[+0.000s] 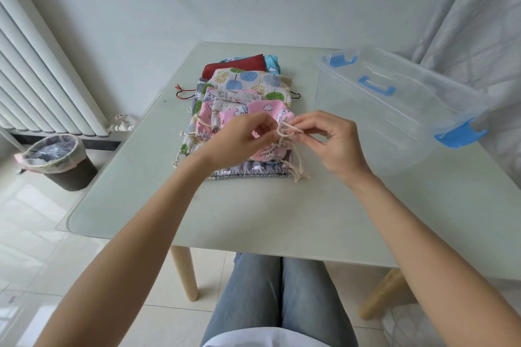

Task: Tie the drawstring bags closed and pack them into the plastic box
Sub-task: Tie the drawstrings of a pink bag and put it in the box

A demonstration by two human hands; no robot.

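lined bin, radiator, curtain

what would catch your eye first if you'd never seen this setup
First the two hands at centre: the left hand and right hand pinch a cream cord over a pink bag. Under it lies a colourful stack of bags in the middle of the table. To the right stands a clear box with blue clips.
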